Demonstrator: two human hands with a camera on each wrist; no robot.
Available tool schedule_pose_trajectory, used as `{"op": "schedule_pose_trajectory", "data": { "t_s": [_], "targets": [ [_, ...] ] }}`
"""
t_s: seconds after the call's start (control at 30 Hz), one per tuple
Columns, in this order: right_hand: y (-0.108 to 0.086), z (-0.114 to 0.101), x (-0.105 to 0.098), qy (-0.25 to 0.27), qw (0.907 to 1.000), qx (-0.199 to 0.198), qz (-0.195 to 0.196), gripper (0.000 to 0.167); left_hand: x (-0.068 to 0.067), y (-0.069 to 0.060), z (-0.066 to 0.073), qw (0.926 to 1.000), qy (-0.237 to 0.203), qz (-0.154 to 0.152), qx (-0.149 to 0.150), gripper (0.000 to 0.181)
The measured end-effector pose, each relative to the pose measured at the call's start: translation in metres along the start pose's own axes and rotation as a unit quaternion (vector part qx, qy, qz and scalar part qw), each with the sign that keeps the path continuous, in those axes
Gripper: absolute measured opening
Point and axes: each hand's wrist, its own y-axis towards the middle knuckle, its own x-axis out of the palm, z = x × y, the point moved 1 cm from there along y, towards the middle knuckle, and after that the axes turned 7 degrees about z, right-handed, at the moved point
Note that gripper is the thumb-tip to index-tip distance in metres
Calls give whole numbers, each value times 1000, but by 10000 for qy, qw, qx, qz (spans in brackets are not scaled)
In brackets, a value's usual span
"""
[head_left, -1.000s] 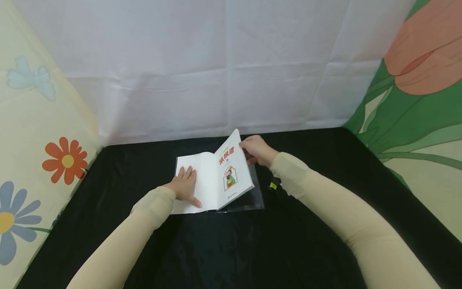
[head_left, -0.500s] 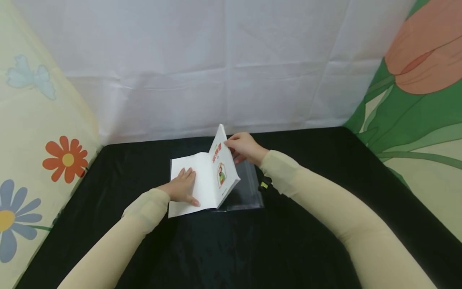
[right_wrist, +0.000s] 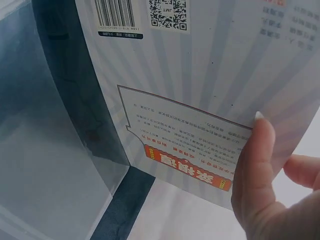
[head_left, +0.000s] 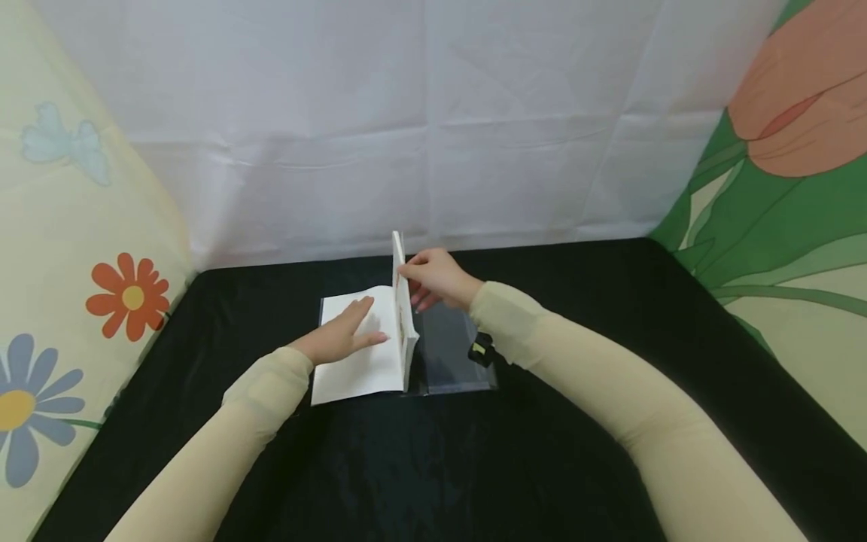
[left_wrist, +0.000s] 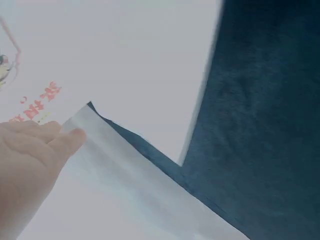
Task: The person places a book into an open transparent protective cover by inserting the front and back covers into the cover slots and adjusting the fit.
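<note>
A book (head_left: 406,331) stands nearly upright on its spine edge, its front cover or flyleaf (head_left: 359,369) spread flat to the left. My right hand (head_left: 436,278) pinches the standing block near its upper outer edge. In the right wrist view, fingers lie on the printed back cover (right_wrist: 200,95), which bears a barcode, a square code and a red title band. My left hand (head_left: 342,335), fingers straight, is over the white leaf; whether it touches is unclear. Red characters show on a page (left_wrist: 125,60) in the left wrist view. A clear plastic book cover (head_left: 450,354) lies open at right.
Black cloth (head_left: 406,467) covers the table. A white cloth backdrop (head_left: 427,135) hangs behind it, with flower-printed panels at the left (head_left: 129,211) and right (head_left: 799,226). A black strap with a yellow-green mark (head_left: 482,350) is at the right wrist.
My right hand has swung the book block leftward from a slant to nearly upright, uncovering more of the clear plastic. My left hand's fingers have shifted slightly right and appear lifted.
</note>
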Motion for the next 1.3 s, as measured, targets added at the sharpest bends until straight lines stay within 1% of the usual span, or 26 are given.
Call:
{"op": "schedule_pose_trajectory", "data": {
  "t_s": [0.07,0.13,0.2,0.27,0.33,0.43,0.53,0.63,0.7,0.77,0.87,1.07,1.2,1.3],
  "targets": [
    [0,-1,1,44,10000,21,6,33,-1,-1,5,9996,-169,166,159,79],
    [0,-1,2,61,10000,41,0,33,0,-2,10,9984,-436,288,206,75],
    [1,-2,4,66,10000,74,-16,33,1,-3,15,9960,-805,334,199,72],
    [1,-2,5,52,9999,113,-27,33,3,-4,22,9908,-1294,317,233,69],
    [2,-1,7,21,9999,128,-40,33,3,-6,28,9836,-1768,240,257,67],
    [2,0,9,-20,9999,150,-45,34,2,-8,38,9737,-2265,92,242,66],
    [2,0,11,-21,9999,162,-36,35,0,-9,46,9696,-2444,-12,113,69],
    [2,1,13,26,9998,178,-48,35,0,-8,51,9675,-2529,-28,34,70],
    [2,1,15,48,9998,185,-80,36,-1,-8,51,9661,-2581,14,28,68],
    [3,1,16,65,9998,173,-113,36,-3,-9,51,9663,-2574,67,59,66],
    [3,1,19,72,9998,125,-140,35,-5,-11,50,9670,-2546,111,29,64],
    [4,2,24,66,9999,-37,-145,33,-9,-11,49,9647,-2629,133,-18,63],
    [6,5,24,222,9996,36,-151,35,-9,-10,49,9642,-2647,149,-100,63],
    [7,9,22,396,9990,115,-170,37,-8,-9,47,9639,-2650,155,-214,65]
  ]
}}
